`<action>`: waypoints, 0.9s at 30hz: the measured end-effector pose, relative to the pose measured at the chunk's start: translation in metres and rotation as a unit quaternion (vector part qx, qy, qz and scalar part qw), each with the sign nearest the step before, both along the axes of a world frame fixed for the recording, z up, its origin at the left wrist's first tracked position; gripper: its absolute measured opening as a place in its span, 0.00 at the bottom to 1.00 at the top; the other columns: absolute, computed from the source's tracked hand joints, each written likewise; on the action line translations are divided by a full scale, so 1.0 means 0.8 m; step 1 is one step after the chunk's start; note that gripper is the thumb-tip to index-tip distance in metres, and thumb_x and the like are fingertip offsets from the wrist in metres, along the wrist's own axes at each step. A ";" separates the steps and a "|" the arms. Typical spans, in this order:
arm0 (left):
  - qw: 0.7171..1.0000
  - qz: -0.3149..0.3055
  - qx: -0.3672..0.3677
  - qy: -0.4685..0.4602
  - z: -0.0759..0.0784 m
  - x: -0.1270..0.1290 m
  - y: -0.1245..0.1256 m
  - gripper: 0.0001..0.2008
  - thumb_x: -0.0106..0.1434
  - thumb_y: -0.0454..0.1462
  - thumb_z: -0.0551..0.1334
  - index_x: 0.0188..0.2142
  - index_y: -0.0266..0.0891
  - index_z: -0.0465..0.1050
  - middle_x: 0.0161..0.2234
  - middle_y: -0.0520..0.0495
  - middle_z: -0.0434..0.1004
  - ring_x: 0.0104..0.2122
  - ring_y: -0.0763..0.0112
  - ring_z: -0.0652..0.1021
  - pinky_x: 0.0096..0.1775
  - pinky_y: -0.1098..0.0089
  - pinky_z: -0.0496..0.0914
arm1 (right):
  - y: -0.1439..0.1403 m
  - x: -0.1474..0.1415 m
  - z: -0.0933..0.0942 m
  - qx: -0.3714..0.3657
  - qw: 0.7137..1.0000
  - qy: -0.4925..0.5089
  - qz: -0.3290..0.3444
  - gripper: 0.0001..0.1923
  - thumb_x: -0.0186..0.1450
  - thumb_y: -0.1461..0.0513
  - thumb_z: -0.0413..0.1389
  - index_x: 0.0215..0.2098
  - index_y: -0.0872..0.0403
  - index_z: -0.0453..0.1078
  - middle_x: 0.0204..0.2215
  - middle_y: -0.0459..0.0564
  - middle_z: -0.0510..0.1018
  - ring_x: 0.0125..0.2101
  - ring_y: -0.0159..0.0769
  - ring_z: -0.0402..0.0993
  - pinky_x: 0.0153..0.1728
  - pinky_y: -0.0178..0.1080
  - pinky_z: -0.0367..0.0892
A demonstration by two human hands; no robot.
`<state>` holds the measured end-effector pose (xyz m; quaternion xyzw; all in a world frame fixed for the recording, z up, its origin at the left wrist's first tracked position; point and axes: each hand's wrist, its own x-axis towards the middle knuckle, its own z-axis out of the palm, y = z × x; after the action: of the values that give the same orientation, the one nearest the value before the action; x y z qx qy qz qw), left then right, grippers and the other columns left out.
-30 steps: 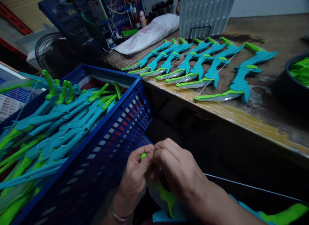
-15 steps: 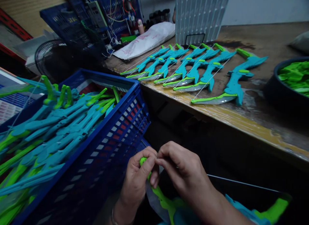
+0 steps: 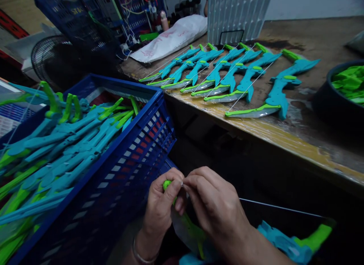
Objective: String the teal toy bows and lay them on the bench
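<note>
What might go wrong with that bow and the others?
The string might slip, since the right hand seems to pinch just its end. The held bow might twist: the left hand grips it near one green tip. A bump might knock down the closest table bow, as one end lies by the edge.

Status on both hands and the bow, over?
Left hand gripping the bow at one green tip. Right hand pinched close beside it, possibly on string. Right forearm hides bow's middle.

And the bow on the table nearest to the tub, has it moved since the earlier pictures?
No; judged against the table edge, that bow stays in place.
</note>
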<state>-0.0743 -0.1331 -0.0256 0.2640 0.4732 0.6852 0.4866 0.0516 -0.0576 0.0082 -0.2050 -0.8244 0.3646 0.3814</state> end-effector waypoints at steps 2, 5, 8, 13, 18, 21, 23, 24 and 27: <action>1.000 -0.002 0.001 -0.003 0.001 0.001 -0.001 0.14 0.70 0.39 0.62 0.28 0.36 0.70 0.30 0.53 0.66 0.16 0.85 0.65 0.17 0.79 0.61 | -0.001 -0.001 -0.002 -0.057 0.998 0.039 -0.001 0.08 0.72 0.70 0.52 0.37 0.57 0.72 0.31 0.49 0.74 0.31 0.32 0.70 0.31 0.35 0.68; 1.000 -0.001 0.001 -0.031 0.002 0.004 0.002 0.14 0.69 0.39 0.62 0.28 0.36 0.71 0.29 0.54 0.66 0.16 0.86 0.65 0.17 0.80 0.60 | -0.004 -0.002 -0.007 -0.124 0.989 0.085 -0.007 0.06 0.71 0.69 0.55 0.39 0.56 0.74 0.33 0.48 0.75 0.32 0.30 0.74 0.33 0.32 0.70; 0.998 -0.003 0.006 -0.060 0.003 0.006 0.005 0.14 0.68 0.40 0.63 0.28 0.36 0.71 0.28 0.54 0.65 0.16 0.86 0.65 0.17 0.81 0.60 | -0.007 -0.002 -0.010 -0.130 0.986 0.104 -0.019 0.07 0.71 0.70 0.55 0.41 0.56 0.74 0.34 0.48 0.76 0.33 0.29 0.75 0.35 0.33 0.71; 0.999 0.005 -0.019 -0.036 0.006 0.009 0.005 0.15 0.67 0.41 0.65 0.26 0.36 0.69 0.27 0.55 0.64 0.16 0.85 0.64 0.18 0.80 0.59 | -0.006 0.001 -0.006 -0.094 0.993 0.062 -0.022 0.08 0.71 0.70 0.53 0.36 0.55 0.72 0.28 0.47 0.73 0.29 0.31 0.71 0.30 0.34 0.67; 0.999 0.011 -0.045 -0.023 0.007 0.009 0.006 0.16 0.65 0.42 0.68 0.26 0.37 0.68 0.24 0.56 0.63 0.15 0.85 0.62 0.17 0.80 0.57 | -0.006 0.003 -0.007 0.033 0.998 0.030 -0.038 0.08 0.70 0.72 0.50 0.35 0.55 0.67 0.27 0.49 0.70 0.29 0.35 0.68 0.28 0.36 0.64; 0.998 0.006 -0.056 -0.025 0.007 0.007 0.011 0.19 0.62 0.45 0.70 0.25 0.36 0.68 0.22 0.56 0.62 0.15 0.85 0.61 0.17 0.80 0.54 | -0.007 0.005 -0.009 0.043 0.998 0.031 -0.039 0.08 0.70 0.71 0.49 0.36 0.55 0.65 0.29 0.50 0.71 0.30 0.35 0.69 0.28 0.36 0.64; 0.998 0.008 -0.060 -0.020 0.008 0.006 0.013 0.20 0.63 0.46 0.70 0.24 0.36 0.67 0.21 0.56 0.61 0.15 0.84 0.61 0.17 0.80 0.54 | -0.008 0.007 -0.009 -0.024 0.999 0.032 -0.030 0.08 0.71 0.69 0.48 0.35 0.54 0.64 0.29 0.49 0.71 0.30 0.34 0.69 0.30 0.36 0.65; 0.998 0.010 -0.061 -0.017 0.008 0.005 0.013 0.20 0.63 0.46 0.69 0.24 0.36 0.67 0.21 0.56 0.61 0.15 0.84 0.60 0.18 0.80 0.54 | -0.009 0.008 -0.009 -0.059 0.998 0.030 -0.022 0.08 0.72 0.68 0.48 0.35 0.53 0.64 0.29 0.48 0.71 0.30 0.34 0.69 0.31 0.36 0.66; 0.998 0.010 -0.068 -0.009 0.007 0.004 0.012 0.20 0.64 0.46 0.68 0.24 0.35 0.68 0.22 0.56 0.61 0.17 0.84 0.60 0.19 0.80 0.56 | -0.008 0.009 -0.009 -0.064 0.998 0.012 -0.003 0.07 0.72 0.67 0.48 0.36 0.53 0.63 0.30 0.48 0.71 0.30 0.33 0.70 0.30 0.36 0.66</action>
<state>-0.0709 -0.1231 -0.0197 0.2196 0.5170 0.6589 0.5003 0.0591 -0.0642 0.0006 -0.2272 -0.7942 0.4179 0.3781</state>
